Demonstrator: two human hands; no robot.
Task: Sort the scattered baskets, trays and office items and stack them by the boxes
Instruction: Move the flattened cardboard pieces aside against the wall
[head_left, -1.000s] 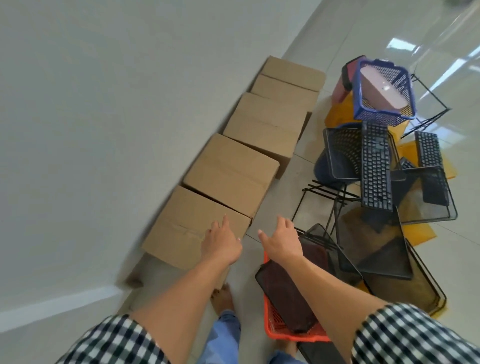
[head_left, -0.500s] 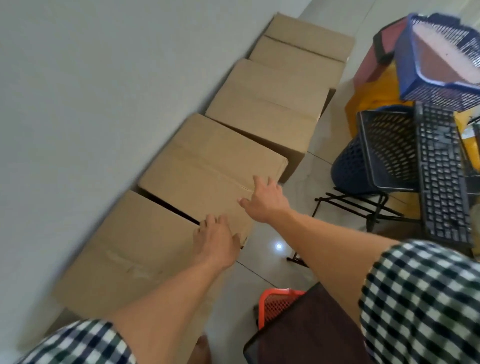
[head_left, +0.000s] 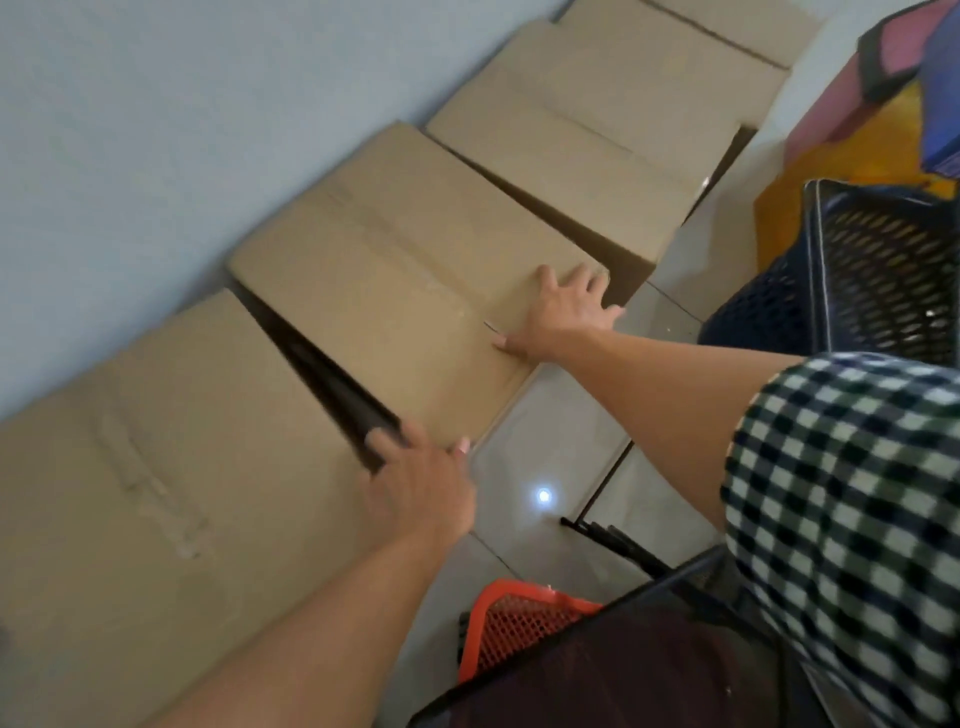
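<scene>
A row of brown cardboard boxes runs along the wall. My left hand (head_left: 421, 478) is on the near corner of the middle box (head_left: 395, 270), with its fingers curled into the dark gap between that box and the nearest box (head_left: 156, 493). My right hand (head_left: 566, 312) lies flat with spread fingers on the same box's top, at its far front corner. An orange mesh basket (head_left: 514, 623) sits on the floor below my arms, under a black mesh tray (head_left: 623, 670). A black basket (head_left: 893, 270) rests in a dark blue basket (head_left: 769, 306) at the right.
The grey wall (head_left: 156, 130) stands right behind the boxes. A third box (head_left: 571, 140) follows further back. A yellow item (head_left: 841, 171) and a pink-red one (head_left: 841, 98) lie at the top right. A black wire rack (head_left: 608, 535) stands on the tiled floor.
I have leaned in closer to the boxes. My right hand moved from the box's front onto its top corner. My left hand slid from the nearest box into the gap.
</scene>
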